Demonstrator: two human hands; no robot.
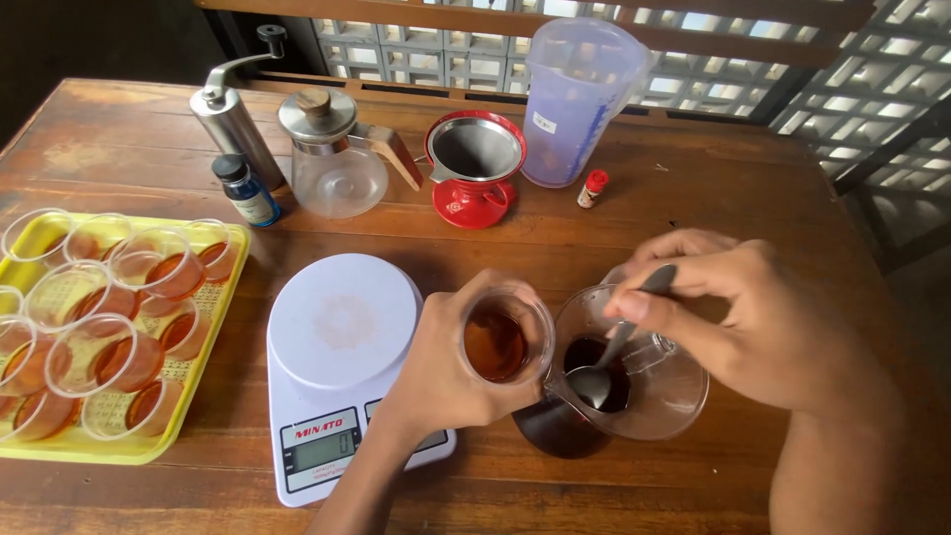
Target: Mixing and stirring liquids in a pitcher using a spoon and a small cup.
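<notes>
My left hand (436, 372) grips a small clear plastic cup (505, 339) with brown liquid in it, tilted beside a glass pitcher (664, 391). The pitcher stands on the wooden table and holds dark liquid. My right hand (738, 312) pinches the handle of a metal spoon (604, 372), whose bowl dips into the dark liquid inside the pitcher. The cup's rim sits close to the pitcher's spout.
A white kitchen scale (342, 342) lies left of my left hand. A yellow tray (203, 381) at the left edge carries several cups of brown liquid. At the back stand a hand grinder (233, 114), glass kettle (337, 163), red dripper (474, 173), plastic jug (575, 99), and two small bottles.
</notes>
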